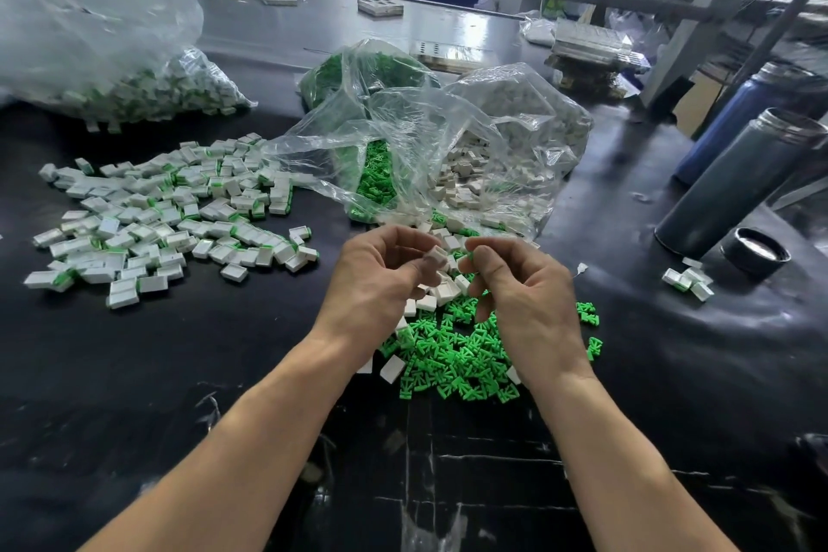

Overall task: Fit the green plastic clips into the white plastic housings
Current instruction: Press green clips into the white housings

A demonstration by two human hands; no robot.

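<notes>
While the left hand (381, 278) pinches a white plastic housing (435, 258) between thumb and curled fingers, the right hand (515, 296) holds a green plastic clip (469, 256) at its fingertips just beside the housing; the two parts are close together above the table (215, 350), and whether they already touch cannot be told. Both hands have their fingers curled around what they hold.

Directly beneath the hands lies a loose heap of green clips (466, 359), mixed at its far edge with a few empty white housings (441, 289). Just beyond them, an open clear plastic bag (403, 148) spills more green clips and pale housings onto the dark table top. Behind it sits a second bag of green clips (358, 72).

To the left spreads a wide pile of assembled pieces (170, 211), white housings with green showing at their edges. Farther back on the left rests a large clear bag of similar assembled parts (148, 90).

On the right stand a dark grey flask (735, 188) with its black cap (756, 250) lying beside it, and a blue flask (739, 121) behind. A small cluster of assembled pieces (688, 282) lies near the cap.
</notes>
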